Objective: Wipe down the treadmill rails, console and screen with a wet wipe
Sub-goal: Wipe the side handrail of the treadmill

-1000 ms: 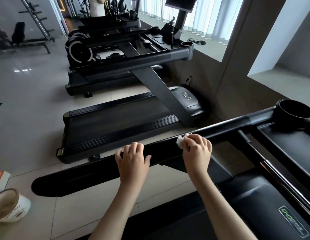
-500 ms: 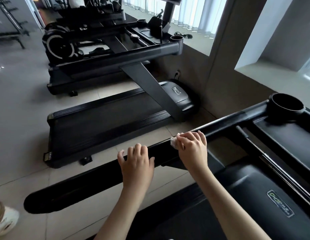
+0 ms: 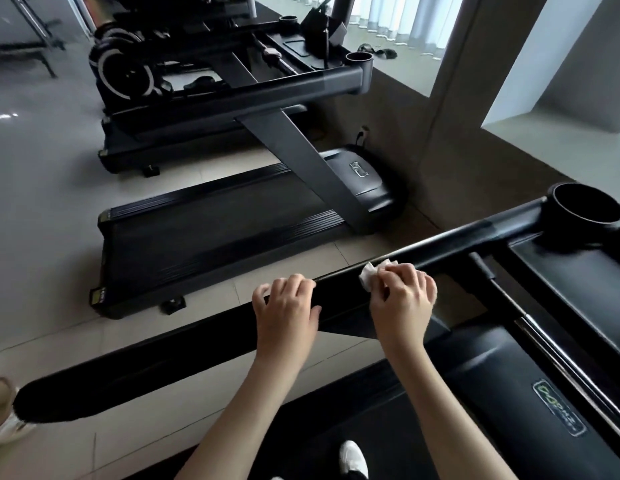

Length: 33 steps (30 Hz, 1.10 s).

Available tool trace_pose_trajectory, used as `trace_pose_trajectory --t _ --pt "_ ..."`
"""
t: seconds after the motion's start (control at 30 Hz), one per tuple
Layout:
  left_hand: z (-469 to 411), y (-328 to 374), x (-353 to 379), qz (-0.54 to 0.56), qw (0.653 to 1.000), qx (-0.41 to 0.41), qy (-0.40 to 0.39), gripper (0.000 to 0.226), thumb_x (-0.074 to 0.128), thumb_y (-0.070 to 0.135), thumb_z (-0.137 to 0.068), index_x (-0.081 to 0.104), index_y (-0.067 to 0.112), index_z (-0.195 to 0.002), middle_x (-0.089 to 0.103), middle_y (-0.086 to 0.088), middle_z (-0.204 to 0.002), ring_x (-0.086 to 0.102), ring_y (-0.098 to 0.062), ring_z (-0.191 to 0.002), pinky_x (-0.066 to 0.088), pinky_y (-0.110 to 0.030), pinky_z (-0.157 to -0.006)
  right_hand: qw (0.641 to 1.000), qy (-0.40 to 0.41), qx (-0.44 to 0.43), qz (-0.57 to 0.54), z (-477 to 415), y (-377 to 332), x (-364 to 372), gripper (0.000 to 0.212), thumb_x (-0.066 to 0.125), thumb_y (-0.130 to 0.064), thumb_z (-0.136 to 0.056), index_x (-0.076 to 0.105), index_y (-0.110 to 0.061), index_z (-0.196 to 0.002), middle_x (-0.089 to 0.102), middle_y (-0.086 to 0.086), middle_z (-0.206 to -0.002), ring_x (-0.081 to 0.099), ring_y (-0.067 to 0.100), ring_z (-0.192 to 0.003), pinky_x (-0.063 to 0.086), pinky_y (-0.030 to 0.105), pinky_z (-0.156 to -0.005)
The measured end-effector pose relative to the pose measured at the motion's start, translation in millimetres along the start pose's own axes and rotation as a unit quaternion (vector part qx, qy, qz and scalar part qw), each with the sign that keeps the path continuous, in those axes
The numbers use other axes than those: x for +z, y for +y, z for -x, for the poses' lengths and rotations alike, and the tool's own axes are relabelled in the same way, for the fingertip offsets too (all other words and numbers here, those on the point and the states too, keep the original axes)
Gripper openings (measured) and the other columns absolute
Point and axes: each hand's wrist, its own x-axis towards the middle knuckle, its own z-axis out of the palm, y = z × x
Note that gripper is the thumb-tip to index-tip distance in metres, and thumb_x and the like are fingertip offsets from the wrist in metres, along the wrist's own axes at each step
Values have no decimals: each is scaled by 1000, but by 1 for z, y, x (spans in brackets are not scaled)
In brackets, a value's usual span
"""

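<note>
Item: treadmill rail [image 3: 183, 351], black, long axis 8 to 2 o'clock, free end at 8, cup holder [image 3: 558, 233] at 2. Left hand [image 3: 286, 311]: fingers curled over its top. Right hand [image 3: 402, 301]: pinches bunched wet wipe [image 3: 370, 274] against upper edge, wipe protruding toward 10.

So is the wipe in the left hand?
No, the right hand holds the white wipe against the rail; the left hand grips bare rail.
</note>
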Motion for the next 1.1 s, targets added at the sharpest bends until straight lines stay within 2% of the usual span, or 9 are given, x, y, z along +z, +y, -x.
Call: trace_pose_trajectory --t 0.07,0.17,0.23,0.33,0.5,0.63,0.8,0.97,1.1 --pt "1 3 1 -5 1000 -13 6 42 89 20 -58 67 18 -94 65 4 -95 63 -21 -87 48 -49 -85 999 -17 -32 -14 1 -4 1 8 68 -13 -79 75 -9 -82 67 3 -91 57 24 -87 36 37 -92" --pt "3 9 2 -23 999 -22 11 39 86 21 -61 67 18 -95 65 4 -96 62 -21 -87 46 -48 -86 988 -58 -137 -31 -7 -1 -1 8 68 -15 -80 75 -14 -83 69 -1 -92 59 23 -90 41 43 -93" --pt "3 11 2 -28 999 -27 11 38 86 24 -63 66 18 -95 64 4 -96 62 -21 -87 45 -48 -86 990 -63 -123 -7 -23 5 0 16 61 -20 -85 75 -16 -78 70 -3 -87 61 23 -87 40 46 -94" --pt "3 13 3 -31 999 -42 11 37 86 25 -65 66 18 -94 64 5 -95 61 -20 -87 44 -47 -87 995 -75 -69 -3 -39 1 3 30 51 -25 -87 72 -16 -68 70 -2 -79 62 25 -82 34 42 -97" --pt "2 16 3 -42 998 -51 9 36 86 24 -65 66 17 -94 63 4 -95 61 -22 -87 44 -48 -87 974 -112 -186 -62 -34 17 5 21 59 -28 -87 77 -19 -81 72 -5 -87 63 21 -87 35 42 -98" --pt "2 17 3 -51 997 -53 13 37 87 22 -62 66 17 -92 64 4 -94 62 -22 -85 46 -48 -86 991 -42 -125 -31 -40 29 1 15 66 -21 -87 76 -13 -78 72 -1 -83 64 24 -81 39 43 -94" --pt "2 19 4 -59 997 -53 16 36 86 21 -63 66 16 -92 64 3 -94 61 -22 -86 46 -48 -86 977 -52 -198 -64 -23 28 -1 6 70 -12 -82 74 -15 -78 68 -2 -84 60 21 -85 42 44 -93" --pt "4 19 6 -64 996 -58 28 34 86 24 -64 66 16 -89 62 3 -91 61 -22 -83 44 -47 -85 997 11 -74 -33 -21 38 -5 4 71 -7 -77 73 -7 -73 67 6 -83 62 30 -77 38 38 -89" --pt "2 20 8 -61 995 -69 27 35 87 26 -63 66 15 -88 62 3 -89 61 -23 -83 45 -47 -85 987 -27 -148 -63 -5 27 -6 5 70 -6 -75 71 -9 -71 66 4 -84 60 27 -79 39 37 -87"
